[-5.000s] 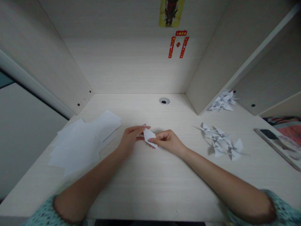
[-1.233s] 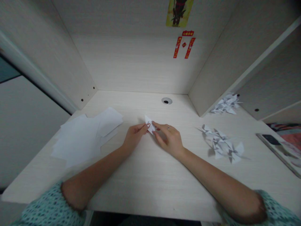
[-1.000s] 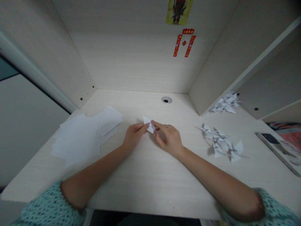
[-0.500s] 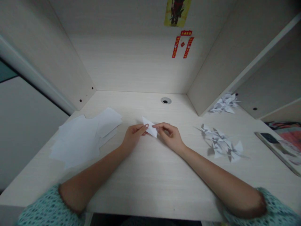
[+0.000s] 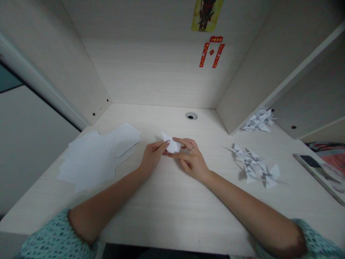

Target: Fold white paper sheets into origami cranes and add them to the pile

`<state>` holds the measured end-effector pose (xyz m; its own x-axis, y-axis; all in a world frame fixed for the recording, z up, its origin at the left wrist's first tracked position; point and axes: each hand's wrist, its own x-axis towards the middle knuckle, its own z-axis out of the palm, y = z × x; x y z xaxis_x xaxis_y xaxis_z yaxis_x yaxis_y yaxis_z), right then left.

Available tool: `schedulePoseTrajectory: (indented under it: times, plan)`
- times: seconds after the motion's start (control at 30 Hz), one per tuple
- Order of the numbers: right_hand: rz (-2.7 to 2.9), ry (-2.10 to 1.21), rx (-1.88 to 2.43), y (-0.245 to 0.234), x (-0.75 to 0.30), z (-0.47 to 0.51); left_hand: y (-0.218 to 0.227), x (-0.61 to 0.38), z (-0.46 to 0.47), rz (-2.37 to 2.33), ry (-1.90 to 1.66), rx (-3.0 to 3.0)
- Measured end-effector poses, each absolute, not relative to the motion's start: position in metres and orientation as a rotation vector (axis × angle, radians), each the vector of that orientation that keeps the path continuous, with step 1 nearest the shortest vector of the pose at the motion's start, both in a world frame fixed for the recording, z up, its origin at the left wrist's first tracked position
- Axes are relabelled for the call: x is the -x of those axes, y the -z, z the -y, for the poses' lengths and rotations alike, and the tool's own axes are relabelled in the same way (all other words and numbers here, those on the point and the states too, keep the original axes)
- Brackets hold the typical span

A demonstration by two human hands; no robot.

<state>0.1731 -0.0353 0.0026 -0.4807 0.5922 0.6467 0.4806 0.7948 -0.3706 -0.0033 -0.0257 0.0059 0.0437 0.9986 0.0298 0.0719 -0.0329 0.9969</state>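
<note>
A small folded piece of white paper (image 5: pixel 174 146) is between my hands at the middle of the desk. My left hand (image 5: pixel 153 154) pinches its left side, thumb on top. My right hand (image 5: pixel 192 156), with a ring on one finger, is at its right side; the index finger touches the upper edge and the thumb reaches along the lower edge toward my left fingertips. A stack of white paper sheets (image 5: pixel 91 154) lies left of my left hand. Several folded white paper cranes (image 5: pixel 252 163) rest to the right of my right hand.
More folded paper pieces (image 5: pixel 260 120) are heaped by the right partition (image 5: pixel 250 68). A phone (image 5: pixel 318 176) lies at the far right edge. A round cable hole (image 5: pixel 191 116) is set in the desk near the back wall, which bears red stickers (image 5: pixel 205 54).
My right thumb and index finger have spread apart around the paper's right side, where they were close together before. The paper's shape has changed from a flat triangle. My left hand keeps its pinch.
</note>
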Motion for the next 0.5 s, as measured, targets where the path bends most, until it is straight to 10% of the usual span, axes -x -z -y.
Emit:
schedulePoseTrajectory:
  times: [0.5]
  plan:
    - [2.011, 0.014, 0.993, -0.0032, -0.1754, 0.0353, -0.0075, 0.0021, 0.0256, -1.176, -1.132, -1.251]
